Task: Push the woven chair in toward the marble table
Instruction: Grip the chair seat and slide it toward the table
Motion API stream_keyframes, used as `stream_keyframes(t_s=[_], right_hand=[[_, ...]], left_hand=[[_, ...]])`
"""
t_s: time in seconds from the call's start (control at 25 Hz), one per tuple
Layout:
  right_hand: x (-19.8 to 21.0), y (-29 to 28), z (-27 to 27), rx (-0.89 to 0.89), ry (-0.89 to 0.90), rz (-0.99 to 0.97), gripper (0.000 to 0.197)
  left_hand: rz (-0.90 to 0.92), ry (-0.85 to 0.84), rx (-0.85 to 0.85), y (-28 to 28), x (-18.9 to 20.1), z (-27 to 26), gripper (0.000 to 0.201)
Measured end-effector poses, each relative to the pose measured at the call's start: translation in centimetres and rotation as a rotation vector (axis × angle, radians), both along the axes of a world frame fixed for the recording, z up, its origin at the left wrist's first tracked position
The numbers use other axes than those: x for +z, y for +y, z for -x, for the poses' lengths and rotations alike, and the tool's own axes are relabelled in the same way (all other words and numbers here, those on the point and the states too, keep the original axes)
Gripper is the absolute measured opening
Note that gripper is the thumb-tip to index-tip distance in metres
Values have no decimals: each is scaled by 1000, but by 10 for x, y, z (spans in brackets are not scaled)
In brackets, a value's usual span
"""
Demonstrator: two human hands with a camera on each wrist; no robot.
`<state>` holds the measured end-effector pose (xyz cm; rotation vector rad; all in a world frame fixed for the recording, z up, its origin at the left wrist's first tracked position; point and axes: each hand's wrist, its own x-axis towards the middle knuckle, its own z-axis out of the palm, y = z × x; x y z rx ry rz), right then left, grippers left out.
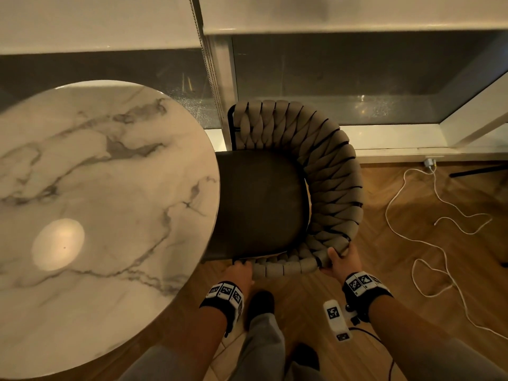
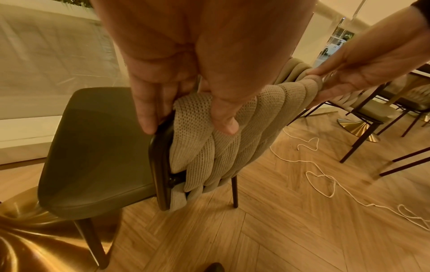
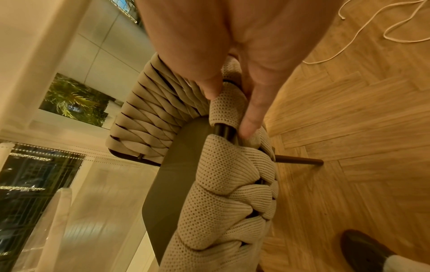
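Note:
The woven chair (image 1: pixel 324 171) has a beige braided back and a dark seat (image 1: pixel 261 204). It stands right of the round marble table (image 1: pixel 104 188), and the seat's left edge lies under the tabletop rim. My left hand (image 1: pixel 242 270) grips the near end of the chair back, fingers and thumb curled round the frame and weave (image 2: pixel 197 147). My right hand (image 1: pixel 341 259) holds the top rim further right, thumb on top and fingers (image 3: pixel 251 121) behind the weave. The right hand (image 2: pixel 344 73) also shows in the left wrist view.
A glass wall with a metal post (image 1: pixel 220 92) runs close behind the chair. A white cable (image 1: pixel 439 229) loops over the herringbone floor to the right. The table's gold base (image 2: pixel 28 230) sits under the seat's front. More chairs (image 2: pixel 372 110) stand further off. My feet (image 1: pixel 259 303) are just behind the chair.

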<state>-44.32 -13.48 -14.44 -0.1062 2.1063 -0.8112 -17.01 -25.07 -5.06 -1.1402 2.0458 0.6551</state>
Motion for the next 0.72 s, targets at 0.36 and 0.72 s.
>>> stream_keyframes(t_s=[0.36, 0.72], right_hand=[[58, -8, -20, -149, -136, 6, 56], [63, -9, -25, -185, -164, -29, 56]], left_hand=[[-12, -29, 1, 3, 2, -4, 47], [-8, 28, 26, 6, 5, -13, 53]])
